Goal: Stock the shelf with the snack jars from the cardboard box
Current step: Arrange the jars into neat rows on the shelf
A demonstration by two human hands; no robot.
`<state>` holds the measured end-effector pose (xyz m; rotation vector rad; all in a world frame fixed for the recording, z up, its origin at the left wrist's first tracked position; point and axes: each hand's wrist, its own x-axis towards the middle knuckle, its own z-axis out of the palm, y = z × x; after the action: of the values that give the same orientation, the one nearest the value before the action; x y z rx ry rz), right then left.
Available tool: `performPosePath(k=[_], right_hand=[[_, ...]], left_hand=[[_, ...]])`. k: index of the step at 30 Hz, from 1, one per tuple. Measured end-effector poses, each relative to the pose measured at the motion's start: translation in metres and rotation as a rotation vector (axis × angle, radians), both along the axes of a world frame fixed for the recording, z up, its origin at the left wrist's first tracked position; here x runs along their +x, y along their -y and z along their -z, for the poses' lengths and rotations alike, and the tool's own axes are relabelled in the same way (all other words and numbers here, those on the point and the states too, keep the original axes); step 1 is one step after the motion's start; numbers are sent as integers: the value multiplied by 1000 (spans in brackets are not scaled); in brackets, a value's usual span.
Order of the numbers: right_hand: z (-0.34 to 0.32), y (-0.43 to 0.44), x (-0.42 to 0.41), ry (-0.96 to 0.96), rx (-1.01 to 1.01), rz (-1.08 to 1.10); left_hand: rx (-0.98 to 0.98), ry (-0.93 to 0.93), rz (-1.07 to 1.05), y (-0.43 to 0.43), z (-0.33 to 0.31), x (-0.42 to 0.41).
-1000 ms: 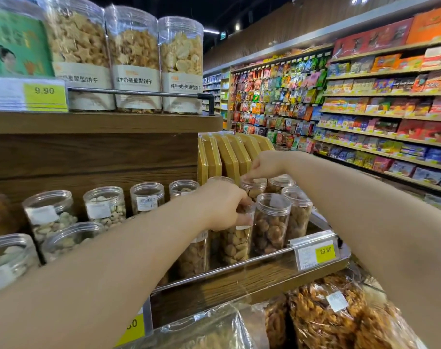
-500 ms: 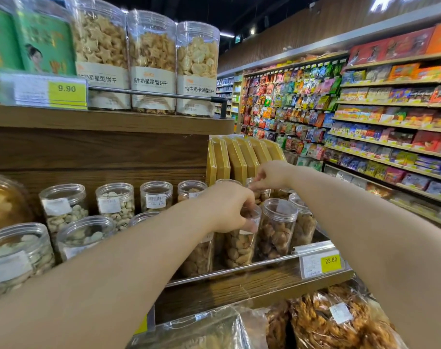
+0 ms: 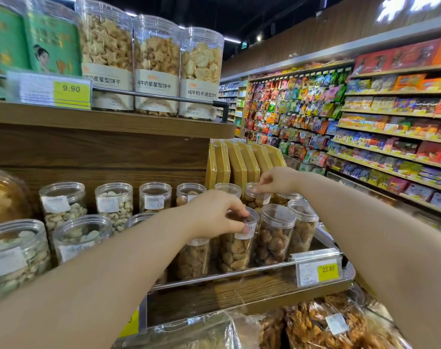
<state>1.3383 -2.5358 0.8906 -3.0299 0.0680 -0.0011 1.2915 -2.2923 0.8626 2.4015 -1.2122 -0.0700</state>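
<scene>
**Item 1:** front jar (image 3: 235, 248), centre of frame, front row of the shelf (image 3: 227, 295), just behind the metal rail (image 3: 214, 275)
- Clear round plastic tub with a flat clear lid and a paper label near the top
- Filled most of the way with brown nuts or biscuits; which of the two cannot be told
- Judged moderately heavy for its size, stiff-walled, smooth and rather slippery
- Unlikely to shatter, though a drop could crack the lid or break the contents
- Best hold, as judged: across the lid rim from above, since like jars stand close on both sides and leave little room for fingers down the wall

**Left hand** (image 3: 214, 215): fingers curled over the lid edge, thumb against the label, gripping the top of the front jar

**Item 2:** rear jar (image 3: 254, 200), the row behind, just right of centre, same type

**Right hand** (image 3: 275, 181): fingertips drawn together, pinching at the rear jar's lid rim

**Cardboard box:** not in view

**Surface:** dark wood-grain shelf; yellow price tag (image 3: 317, 270) clipped to the rail, right of centre

**Surroundings:**
- pale-nut jars (image 3: 113, 202), left of centre
- tall biscuit jars (image 3: 156, 66) on the upper shelf (image 3: 113, 122), upper left
- yellow packs (image 3: 239, 162) upright behind the rear row
- bagged snacks (image 3: 327, 323), lower right
- aisle shelving (image 3: 365, 122) of bright packets, right side
</scene>
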Motion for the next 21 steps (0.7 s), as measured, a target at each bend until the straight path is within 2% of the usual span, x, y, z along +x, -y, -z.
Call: performPosePath(k=[6, 13, 21], right_hand=[[-12, 3, -6, -144, 36, -50], [5, -5, -3, 68, 21, -12], [-5, 0, -20, 99, 35, 31]], left_hand=[[-11, 51, -23, 0, 5, -1], [-20, 69, -19, 0, 6, -2], [-9, 68, -30, 0, 2, -4]])
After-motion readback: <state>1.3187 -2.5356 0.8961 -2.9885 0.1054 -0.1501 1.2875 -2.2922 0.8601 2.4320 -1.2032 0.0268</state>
